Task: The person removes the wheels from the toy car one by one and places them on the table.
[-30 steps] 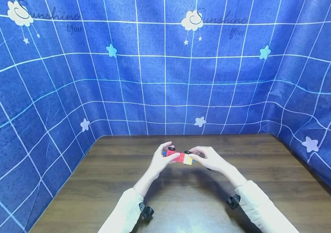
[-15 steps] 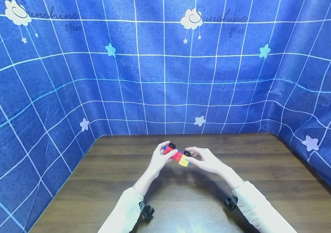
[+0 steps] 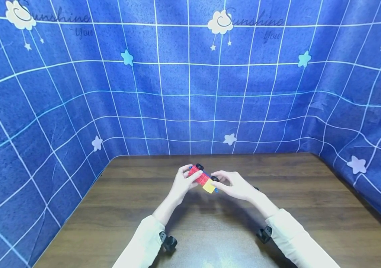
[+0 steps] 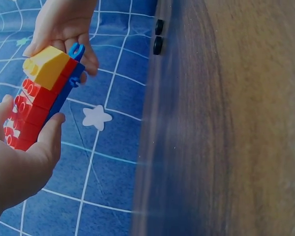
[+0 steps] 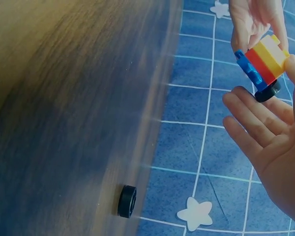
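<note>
A toy car of red [image 4: 35,114], yellow [image 4: 48,66] and blue bricks, with black wheels [image 3: 199,166] on its far side, is held tilted above the table. My left hand [image 3: 179,186] grips its red end between thumb and fingers. At the yellow end, my right hand [image 3: 234,186] pinches the car near a black wheel [image 5: 268,91], its thumb by the yellow brick and its other fingers fairly straight below. The side facing the left wrist view shows a blue base [image 4: 64,93] with a hook and a small knob, and no wheel.
Two loose black wheels [image 4: 158,45] stand near the table edge in the left wrist view; one wheel [image 5: 127,201] shows in the right wrist view. Behind my right wrist a dark item [image 3: 256,188] is partly hidden. A blue patterned cloth [image 3: 190,93] surrounds the wooden table [image 3: 137,208].
The car has tilted further, its yellow end swinging down and left. My right hand has moved left with that end, while my left hand has shifted only slightly.
</note>
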### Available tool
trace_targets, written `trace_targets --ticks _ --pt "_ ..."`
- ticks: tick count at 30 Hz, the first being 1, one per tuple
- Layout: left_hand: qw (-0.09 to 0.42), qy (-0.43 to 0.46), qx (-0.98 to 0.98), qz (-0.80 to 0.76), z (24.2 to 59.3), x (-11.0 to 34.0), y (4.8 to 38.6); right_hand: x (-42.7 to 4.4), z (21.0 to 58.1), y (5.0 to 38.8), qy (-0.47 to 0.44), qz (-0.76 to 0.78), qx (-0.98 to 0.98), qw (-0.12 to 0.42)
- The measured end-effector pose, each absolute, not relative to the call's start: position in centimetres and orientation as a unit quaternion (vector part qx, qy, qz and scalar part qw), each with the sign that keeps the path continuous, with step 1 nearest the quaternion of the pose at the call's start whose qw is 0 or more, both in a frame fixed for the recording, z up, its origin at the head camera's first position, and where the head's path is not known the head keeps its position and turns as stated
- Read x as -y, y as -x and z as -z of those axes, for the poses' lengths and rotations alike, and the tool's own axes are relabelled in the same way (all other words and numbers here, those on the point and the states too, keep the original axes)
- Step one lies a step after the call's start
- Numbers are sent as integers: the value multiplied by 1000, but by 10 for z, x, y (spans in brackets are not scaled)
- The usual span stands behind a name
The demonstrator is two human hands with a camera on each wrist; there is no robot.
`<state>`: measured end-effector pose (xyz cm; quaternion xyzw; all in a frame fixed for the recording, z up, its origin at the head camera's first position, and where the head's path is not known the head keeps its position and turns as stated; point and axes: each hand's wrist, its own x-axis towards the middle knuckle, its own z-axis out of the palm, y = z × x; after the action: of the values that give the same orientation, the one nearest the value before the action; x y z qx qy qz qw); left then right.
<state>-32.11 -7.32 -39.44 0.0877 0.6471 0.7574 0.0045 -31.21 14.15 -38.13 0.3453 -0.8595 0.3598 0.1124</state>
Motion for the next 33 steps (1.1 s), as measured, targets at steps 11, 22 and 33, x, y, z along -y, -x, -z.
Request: trace_targets --ticks 11,22,33 --pt "26 -126 -666 -735 394 69 316 -139 379 312 -351 -359 855 133" --pt "41 -150 -673 -723 394 67 315 -135 377 310 -366 -362 846 141" --pt "64 -164 -675 -717 395 68 313 -135 378 311 -357 -384 841 135"
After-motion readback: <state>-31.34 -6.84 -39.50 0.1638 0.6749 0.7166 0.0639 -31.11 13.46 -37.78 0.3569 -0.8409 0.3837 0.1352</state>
